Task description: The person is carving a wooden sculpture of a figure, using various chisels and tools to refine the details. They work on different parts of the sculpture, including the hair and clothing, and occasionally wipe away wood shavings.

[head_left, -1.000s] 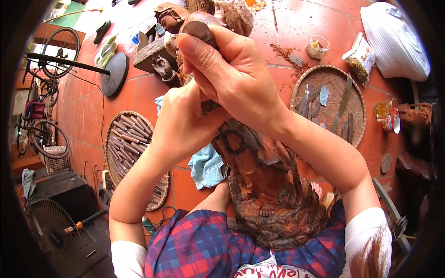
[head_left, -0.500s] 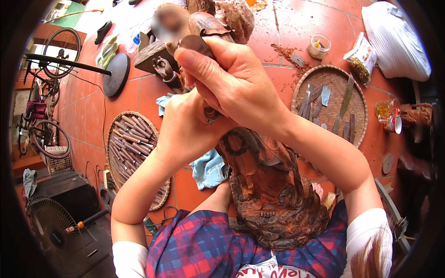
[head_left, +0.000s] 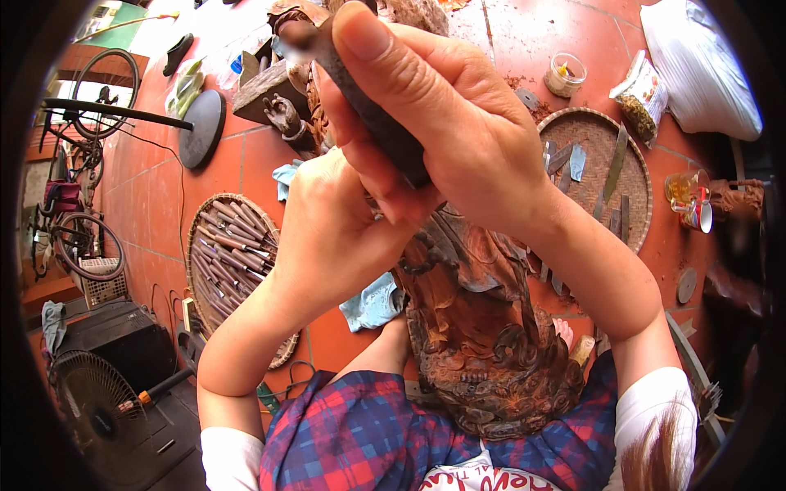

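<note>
A carved reddish-brown wooden statue (head_left: 483, 327) lies lengthwise across my lap, its far end partly covered by my hands. Above it, my right hand (head_left: 475, 123) pinches a dark flat scraper blade (head_left: 372, 114), thumb along its upper end. My left hand (head_left: 323, 221) is closed just below and beside the right, over the statue's upper part. Its fingertips are hidden, so what they grip does not show. Beyond my hands, a carved wooden hand (head_left: 285, 116) sticks out to the left.
Many wooden-handled chisels (head_left: 233, 254) lie in a round woven tray at left. Another woven tray (head_left: 585, 131), at right, holds flat blades. A light blue cloth (head_left: 372, 303) lies by my leg. Farther right are a jar (head_left: 565, 78), a glass (head_left: 686, 188) and a white sack (head_left: 700, 74).
My right hand has come up closer to the camera and slightly right, and more of the blade shows. My left hand has shifted only a little.
</note>
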Motion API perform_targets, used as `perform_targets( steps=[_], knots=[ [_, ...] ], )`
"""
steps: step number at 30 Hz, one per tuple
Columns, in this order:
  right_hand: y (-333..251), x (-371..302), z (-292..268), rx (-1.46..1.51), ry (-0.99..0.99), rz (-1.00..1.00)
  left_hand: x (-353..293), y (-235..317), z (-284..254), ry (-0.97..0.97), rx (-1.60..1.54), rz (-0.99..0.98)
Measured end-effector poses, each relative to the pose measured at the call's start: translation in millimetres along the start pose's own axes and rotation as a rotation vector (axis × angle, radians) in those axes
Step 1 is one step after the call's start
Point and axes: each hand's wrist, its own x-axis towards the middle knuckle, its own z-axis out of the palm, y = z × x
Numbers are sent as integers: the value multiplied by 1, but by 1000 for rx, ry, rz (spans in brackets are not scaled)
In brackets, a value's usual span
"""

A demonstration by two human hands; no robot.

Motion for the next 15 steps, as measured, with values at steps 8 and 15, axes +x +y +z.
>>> perform_targets(
  steps=[8, 15],
  knots=[
    [22, 16, -35, -833, 235, -760, 8, 30, -21, 0, -549, -333],
    [16, 12, -47, -1156, 95, -739, 7, 21, -37, 6, -601, -359]
  ],
)
